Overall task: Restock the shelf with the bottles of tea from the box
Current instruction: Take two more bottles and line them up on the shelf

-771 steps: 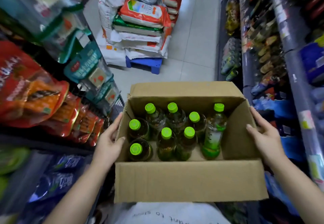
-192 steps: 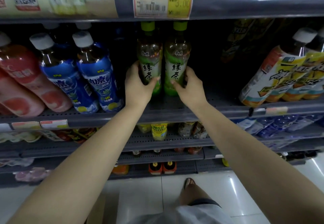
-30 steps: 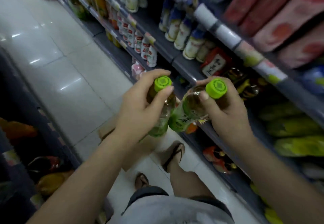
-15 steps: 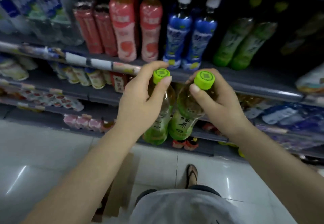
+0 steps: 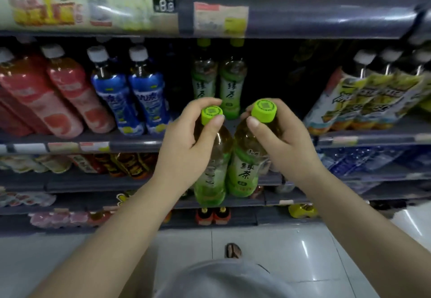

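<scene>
Left hand, right hand each grip 1 tea bottle before grey shelf; white tiled floor.

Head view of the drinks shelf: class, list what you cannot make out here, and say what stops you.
- Box: out of the head view, so the bottles left cannot be counted.
- Price tag on the upper shelf edge: blurred, unreadable.
- Label of the bottle in the left hand: covered by the palm and fingers.
- Space behind the two green tea bottles on the shelf: too dark to judge.
- Pink bottles: leftmost cut off by the frame edge.
</scene>
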The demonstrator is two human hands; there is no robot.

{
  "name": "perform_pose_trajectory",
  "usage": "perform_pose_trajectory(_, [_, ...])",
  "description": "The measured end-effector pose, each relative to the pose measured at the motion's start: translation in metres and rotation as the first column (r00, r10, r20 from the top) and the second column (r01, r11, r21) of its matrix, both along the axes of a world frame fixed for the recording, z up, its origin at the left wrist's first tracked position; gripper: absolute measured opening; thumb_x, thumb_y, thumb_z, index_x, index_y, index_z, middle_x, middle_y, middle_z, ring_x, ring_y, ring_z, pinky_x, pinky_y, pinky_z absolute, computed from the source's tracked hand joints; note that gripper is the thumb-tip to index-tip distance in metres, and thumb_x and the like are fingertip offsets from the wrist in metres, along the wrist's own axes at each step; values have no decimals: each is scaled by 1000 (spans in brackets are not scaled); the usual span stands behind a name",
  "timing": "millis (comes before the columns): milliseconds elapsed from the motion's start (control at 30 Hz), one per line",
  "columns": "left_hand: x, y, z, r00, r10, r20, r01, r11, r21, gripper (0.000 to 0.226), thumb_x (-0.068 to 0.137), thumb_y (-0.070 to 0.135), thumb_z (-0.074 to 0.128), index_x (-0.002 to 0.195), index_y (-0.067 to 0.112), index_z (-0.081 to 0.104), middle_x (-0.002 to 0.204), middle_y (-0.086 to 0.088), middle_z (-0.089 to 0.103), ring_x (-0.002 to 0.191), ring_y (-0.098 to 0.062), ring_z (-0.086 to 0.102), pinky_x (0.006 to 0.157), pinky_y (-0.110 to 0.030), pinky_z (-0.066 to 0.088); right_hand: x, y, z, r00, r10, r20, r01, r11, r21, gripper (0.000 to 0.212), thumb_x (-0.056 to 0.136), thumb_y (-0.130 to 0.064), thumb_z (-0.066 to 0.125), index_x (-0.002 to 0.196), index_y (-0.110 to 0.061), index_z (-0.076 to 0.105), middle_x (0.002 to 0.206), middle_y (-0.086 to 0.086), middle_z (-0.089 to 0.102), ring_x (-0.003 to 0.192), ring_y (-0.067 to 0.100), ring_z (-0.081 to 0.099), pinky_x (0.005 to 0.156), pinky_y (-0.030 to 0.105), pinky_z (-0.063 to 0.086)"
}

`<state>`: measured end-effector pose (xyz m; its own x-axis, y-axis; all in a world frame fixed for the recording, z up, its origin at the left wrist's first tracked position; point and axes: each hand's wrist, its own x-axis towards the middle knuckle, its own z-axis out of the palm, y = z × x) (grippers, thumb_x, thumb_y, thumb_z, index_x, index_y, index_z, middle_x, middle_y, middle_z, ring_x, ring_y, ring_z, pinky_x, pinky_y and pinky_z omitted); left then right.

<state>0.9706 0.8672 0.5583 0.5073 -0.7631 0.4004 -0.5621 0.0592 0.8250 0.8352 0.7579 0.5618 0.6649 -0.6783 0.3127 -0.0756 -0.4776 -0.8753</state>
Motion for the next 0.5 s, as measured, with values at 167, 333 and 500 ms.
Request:
perform_pose_trajectory(167, [-17,-54,5,999,-35,5,35,999,-2,24,96,28,51,119,24,56,98,7,65,90,-8,62,79,-27,51,-22,-49,-2,999,-39,22,40,999,-21,27,93,-35,52,110,-14,56,98,0,64,90,11,60,77,31,50])
perform_pose_trajectory(333, [-30,-96,7,999,-37,21,38,999,-38,23,96,26,52,119,25,55,94,3,69,88,-11,65,79,-31,52,-33,-89,-3,996,-70,50,72,996,-44,25,93,-35,51,109,-17,56,100,-3,64,91,7,60,77,26,49])
perform_pose_trajectory(500, [-29,-130,14,998,-45,52,50,994,-100,21,97,22,50,118,21,54,98,14,66,92,1,63,82,-18,49,-31,-116,6,989,-96,113,106,990,-93,21,95,-30,53,108,-15,55,99,-2,65,90,9,61,78,27,49])
